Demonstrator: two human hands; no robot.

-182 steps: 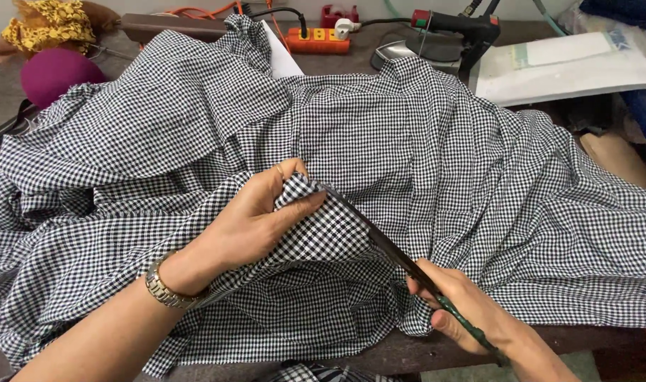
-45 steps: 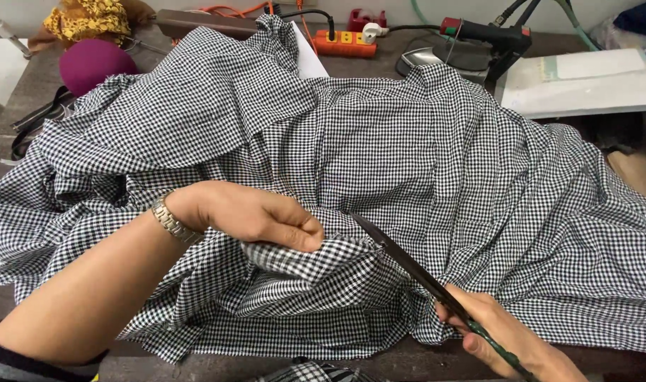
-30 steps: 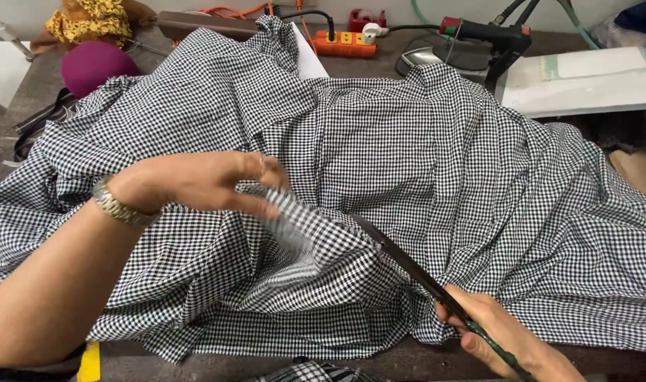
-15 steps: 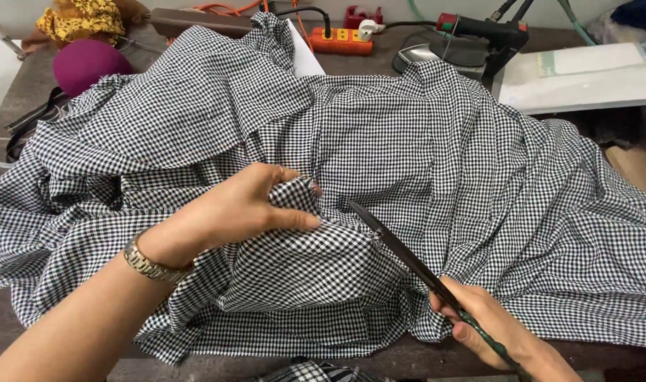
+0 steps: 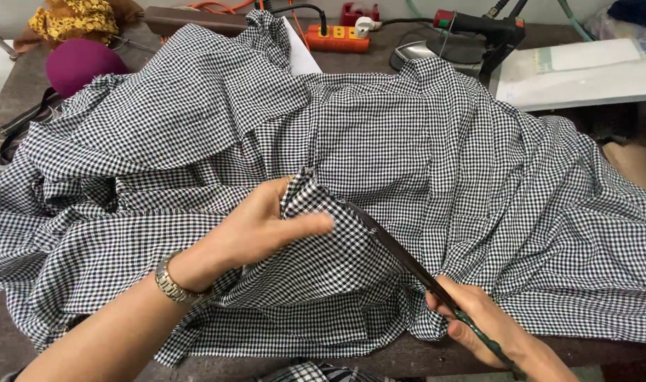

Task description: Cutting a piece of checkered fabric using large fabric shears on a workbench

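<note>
Checked fabric (image 5: pixel 408 141) pinched by left hand (image 5: pixel 266 226); scissors (image 5: pixel 401 258) gripped at 4 o'clock by right hand (image 5: pixel 489 329). A slack fold risks miscutting.

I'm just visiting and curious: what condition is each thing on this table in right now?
Checked fabric: spread and rumpled over the table, one fold pinched up.
Left hand: gripping that fold.
Scissors: blades closed or nearly so, tip at the fold.
Right hand: closed round the scissor handles.
Power strip: a plug inserted.
Wristwatch: on the left wrist.
</note>
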